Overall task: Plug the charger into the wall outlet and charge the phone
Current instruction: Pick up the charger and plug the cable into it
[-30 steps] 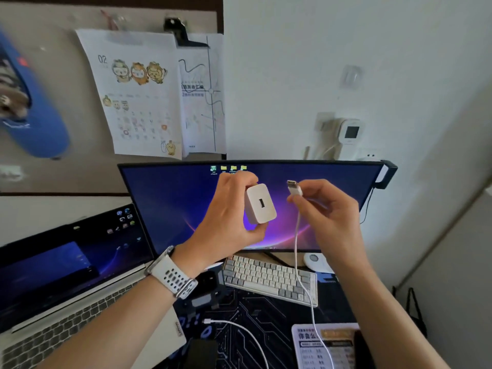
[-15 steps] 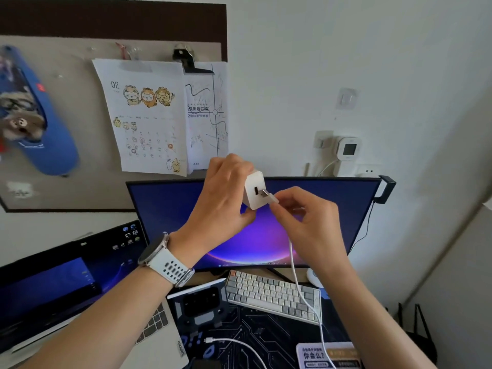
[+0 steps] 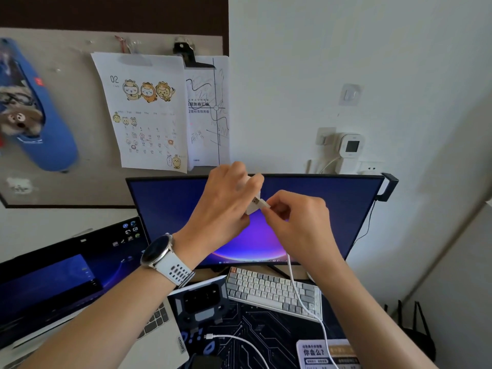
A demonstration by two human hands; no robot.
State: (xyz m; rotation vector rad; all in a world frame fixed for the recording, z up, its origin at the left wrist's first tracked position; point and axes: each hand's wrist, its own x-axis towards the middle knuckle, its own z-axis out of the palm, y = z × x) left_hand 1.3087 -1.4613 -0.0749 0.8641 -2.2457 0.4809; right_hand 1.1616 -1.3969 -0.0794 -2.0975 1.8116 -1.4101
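Note:
My left hand (image 3: 222,206), with a white watch on its wrist, grips the white charger block (image 3: 252,206) in front of the monitor. My right hand (image 3: 295,222) pinches the USB plug (image 3: 259,202) of the white cable (image 3: 300,296), whose metal tip touches the block's face. The cable hangs down over the keyboard to the desk. The white wall outlet (image 3: 371,169) sits behind the monitor's top right corner, beside a plugged-in white device (image 3: 350,149). I see no phone that I can be sure of.
A wide monitor (image 3: 165,209) stands straight ahead, an open laptop (image 3: 66,278) at the left, a keyboard (image 3: 269,291) below the hands. The cable's free end (image 3: 209,336) lies on the dark desk mat. A calendar sheet (image 3: 143,113) hangs on the pinboard.
The hands came together and rose slightly. The plug, held apart from the charger block a second ago, now meets its port. The view tilted upward.

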